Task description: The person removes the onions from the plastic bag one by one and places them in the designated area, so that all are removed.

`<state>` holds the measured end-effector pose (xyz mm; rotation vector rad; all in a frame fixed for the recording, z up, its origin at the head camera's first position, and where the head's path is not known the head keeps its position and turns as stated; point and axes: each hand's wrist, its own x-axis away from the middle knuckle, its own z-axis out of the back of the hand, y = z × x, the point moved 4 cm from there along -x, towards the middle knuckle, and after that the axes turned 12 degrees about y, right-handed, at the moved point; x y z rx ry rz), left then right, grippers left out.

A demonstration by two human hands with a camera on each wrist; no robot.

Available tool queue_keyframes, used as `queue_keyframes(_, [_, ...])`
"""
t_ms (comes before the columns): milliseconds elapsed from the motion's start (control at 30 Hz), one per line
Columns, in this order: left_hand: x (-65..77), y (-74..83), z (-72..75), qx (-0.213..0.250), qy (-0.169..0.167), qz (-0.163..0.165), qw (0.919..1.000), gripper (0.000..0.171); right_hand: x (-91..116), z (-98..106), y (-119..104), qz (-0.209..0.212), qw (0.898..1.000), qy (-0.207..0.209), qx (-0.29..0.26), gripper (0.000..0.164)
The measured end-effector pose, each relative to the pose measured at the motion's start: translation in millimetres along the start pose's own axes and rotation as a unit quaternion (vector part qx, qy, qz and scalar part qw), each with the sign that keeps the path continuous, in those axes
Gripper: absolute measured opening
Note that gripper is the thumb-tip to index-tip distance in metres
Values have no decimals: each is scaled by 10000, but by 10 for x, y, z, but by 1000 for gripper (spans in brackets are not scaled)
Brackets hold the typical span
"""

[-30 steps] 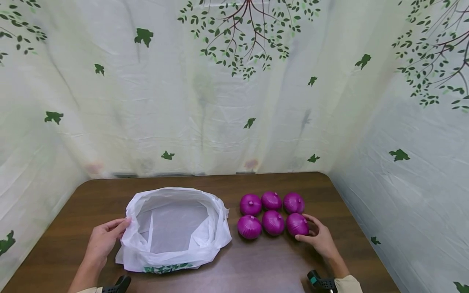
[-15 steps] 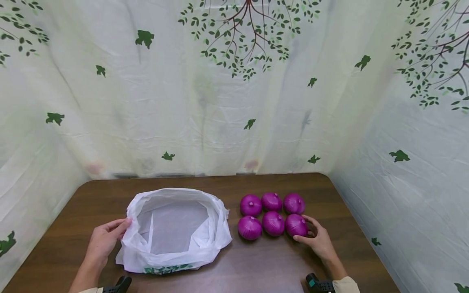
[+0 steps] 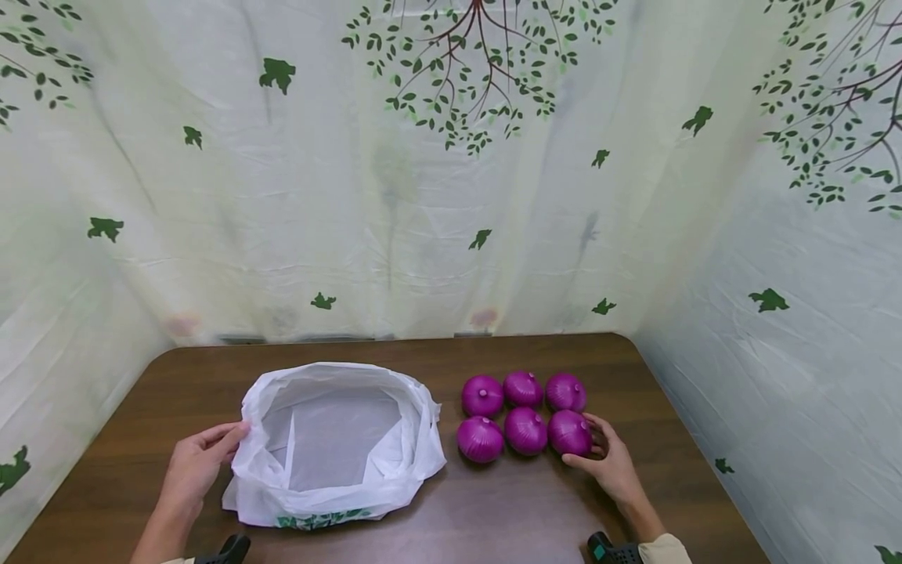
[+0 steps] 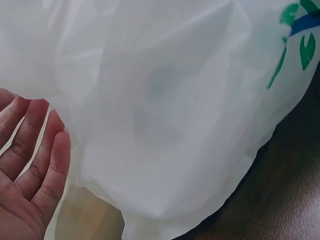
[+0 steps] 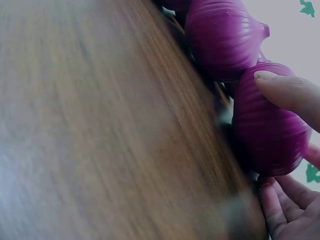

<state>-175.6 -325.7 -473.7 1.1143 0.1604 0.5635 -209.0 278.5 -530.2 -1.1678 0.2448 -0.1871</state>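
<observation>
A white plastic bag (image 3: 416, 470) with green print stands with its mouth wide on the table. My left hand (image 3: 202, 462) pinches its left rim between thumb and fingers. In the left wrist view the fingers (image 4: 42, 150) lie against the outside of the bag, and the thumb is hidden. Purple onions sit in two rows right of the bag. My right hand (image 3: 615, 464) grips the near-right onion (image 3: 569, 432), thumb at its front and fingers round its far right side. In the right wrist view that onion (image 5: 265, 130) stands close beside its neighbour (image 5: 220, 37).
The other onions include a near-left one (image 3: 481, 439) and a back-row one (image 3: 522, 388). A brown wooden table (image 3: 507, 517) carries everything. White leaf-printed sheeting (image 3: 395, 196) hangs behind it and along both sides.
My right hand and the near-right onion have shifted slightly left, closer to the middle onion. The left hand and the bag stay nearly where they were.
</observation>
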Motion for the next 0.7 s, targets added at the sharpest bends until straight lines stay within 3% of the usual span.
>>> queue_keyframes(233, [45, 29, -12, 302, -30, -149, 9994, 45, -10, 23, -28, 136, 9999, -69, 47, 82])
queue_keyframes(367, [46, 61, 9, 174, -25, -295, 9994, 53, -8, 33, -34, 140, 9998, -115, 49, 82])
queue_keyframes(567, [41, 82, 133, -404, -163, -516, 9977, 69, -14, 51, -43, 198, 9997, -171, -5, 81])
queue_keyframes(700, [51, 76, 203, -395, -229, -836, 9955, 65, -41, 75, -60, 356, 9991, -239, -23, 80])
